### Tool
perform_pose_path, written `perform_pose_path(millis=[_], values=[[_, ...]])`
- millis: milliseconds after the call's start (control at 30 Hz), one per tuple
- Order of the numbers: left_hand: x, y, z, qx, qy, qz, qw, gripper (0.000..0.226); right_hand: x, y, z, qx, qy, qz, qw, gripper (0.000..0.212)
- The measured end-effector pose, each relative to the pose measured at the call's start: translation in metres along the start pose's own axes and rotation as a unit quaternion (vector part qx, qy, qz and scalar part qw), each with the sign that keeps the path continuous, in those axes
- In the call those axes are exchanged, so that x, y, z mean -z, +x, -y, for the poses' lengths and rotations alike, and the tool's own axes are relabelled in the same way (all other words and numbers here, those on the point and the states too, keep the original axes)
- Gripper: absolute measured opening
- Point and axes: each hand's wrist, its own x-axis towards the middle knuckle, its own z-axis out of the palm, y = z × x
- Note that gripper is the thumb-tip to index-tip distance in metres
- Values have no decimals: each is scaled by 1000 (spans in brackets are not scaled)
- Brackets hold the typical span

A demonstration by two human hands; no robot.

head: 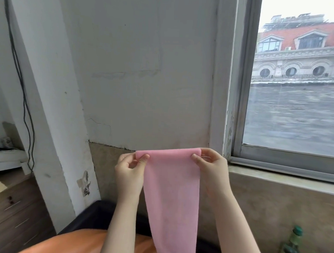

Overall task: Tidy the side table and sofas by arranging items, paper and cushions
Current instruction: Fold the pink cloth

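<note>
Pink cloth [172,193] hangs lengthwise, long axis vertical, between both hands; left hand [129,172] and right hand [211,166] each pinch a top corner, level.

Honestly nothing readable here. The green bottle [290,246] in the bottom right corner has a label, but it's way too blurry to make out any words. No brand, number or sign shows anywhere else either.
</note>
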Motion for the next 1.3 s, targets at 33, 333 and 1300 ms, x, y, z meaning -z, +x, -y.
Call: perform_pose_path(millis=[33, 333, 1300], values=[[0, 1, 1, 3, 4, -2, 1000, 16, 0, 0, -1, 3, -2, -10, 1000, 8], [2, -4, -1, 22, -15, 81, 996, 42, 0, -6, 1, -1, 38, -59, 998, 7], [8, -9, 0, 34, -37, 47, 998, 21, -9, -8, 3, 29, -28, -50, 998, 37]])
